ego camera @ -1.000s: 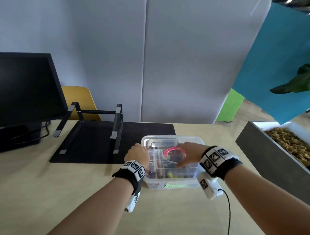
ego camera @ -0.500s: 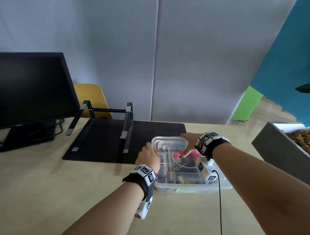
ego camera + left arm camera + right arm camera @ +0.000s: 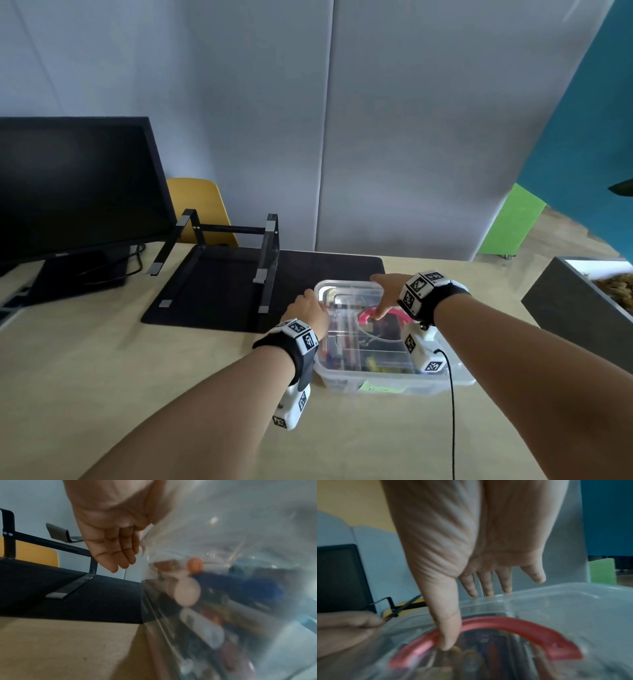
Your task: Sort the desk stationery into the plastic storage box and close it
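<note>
The clear box (image 3: 373,346) sits on the wooden surface (image 3: 102,377), its far end just overlapping the black mat (image 3: 212,294), with the clear lid (image 3: 349,291) lying on top; through the plastic show pens and other stationery, too blurred to name one by one, and a pink ring (image 3: 368,313) near the middle; a green label (image 3: 371,389) shows at the near wall. The left hand (image 3: 308,310) rests against the box's left side, near the far corner; in the left wrist view its fingers (image 3: 111,551) hang straight and together beside the clear wall, so the grip is open and holds nothing. The right hand (image 3: 388,294) reaches across the lid; in the right wrist view the fingers (image 3: 486,584) are spread straight, their tips at the far rim, and the thumb (image 3: 447,628) presses down on the lid over the pink ring; this grip too is open, flat on the plastic. Whether the lid is fully snapped down cannot be told. On the mat stands a black laptop stand (image 3: 219,257), left of the box and apart from it; further left is a dark monitor (image 3: 75,185); a yellow chair (image 3: 202,209) shows behind the stand; a grey planter (image 3: 561,308) stands at the right edge.
</note>
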`<act>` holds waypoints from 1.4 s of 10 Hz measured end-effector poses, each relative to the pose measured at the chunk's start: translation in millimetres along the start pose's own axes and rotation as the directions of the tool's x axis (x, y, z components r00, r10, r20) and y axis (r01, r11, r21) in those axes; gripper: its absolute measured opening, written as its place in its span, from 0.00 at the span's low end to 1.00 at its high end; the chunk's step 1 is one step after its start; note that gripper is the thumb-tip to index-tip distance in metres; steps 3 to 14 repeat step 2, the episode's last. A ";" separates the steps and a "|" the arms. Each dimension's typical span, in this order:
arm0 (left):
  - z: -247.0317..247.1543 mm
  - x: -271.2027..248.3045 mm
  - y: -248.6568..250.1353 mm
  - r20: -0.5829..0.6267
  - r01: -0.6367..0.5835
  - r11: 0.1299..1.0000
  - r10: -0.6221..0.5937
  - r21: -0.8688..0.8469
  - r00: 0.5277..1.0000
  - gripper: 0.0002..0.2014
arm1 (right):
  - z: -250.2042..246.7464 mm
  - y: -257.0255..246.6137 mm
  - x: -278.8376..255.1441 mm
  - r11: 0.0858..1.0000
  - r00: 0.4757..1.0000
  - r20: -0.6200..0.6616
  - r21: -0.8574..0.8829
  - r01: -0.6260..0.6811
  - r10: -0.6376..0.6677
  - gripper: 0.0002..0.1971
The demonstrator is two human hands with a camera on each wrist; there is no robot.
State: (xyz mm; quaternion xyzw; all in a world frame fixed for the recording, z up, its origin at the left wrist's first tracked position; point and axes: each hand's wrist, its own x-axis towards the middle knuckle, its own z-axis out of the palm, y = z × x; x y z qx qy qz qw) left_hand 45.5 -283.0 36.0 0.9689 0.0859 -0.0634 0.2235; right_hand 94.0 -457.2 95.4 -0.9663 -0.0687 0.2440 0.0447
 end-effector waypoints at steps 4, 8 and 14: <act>-43.0 20.6 5.0 -0.034 -0.015 0.997 0.018 0.078 0.999 0.19 | -12.1 -29.1 -18.1 0.987 0.968 -0.216 0.065 0.145 -0.128 0.35; -43.0 20.6 5.0 -0.034 -0.015 0.997 0.018 0.078 0.999 0.19 | -12.1 -29.1 -18.1 0.987 0.968 -0.216 0.065 0.145 -0.128 0.35; -43.0 20.6 5.0 -0.034 -0.015 0.997 0.018 0.078 0.999 0.19 | -12.1 -29.1 -18.1 0.987 0.968 -0.216 0.065 0.145 -0.128 0.35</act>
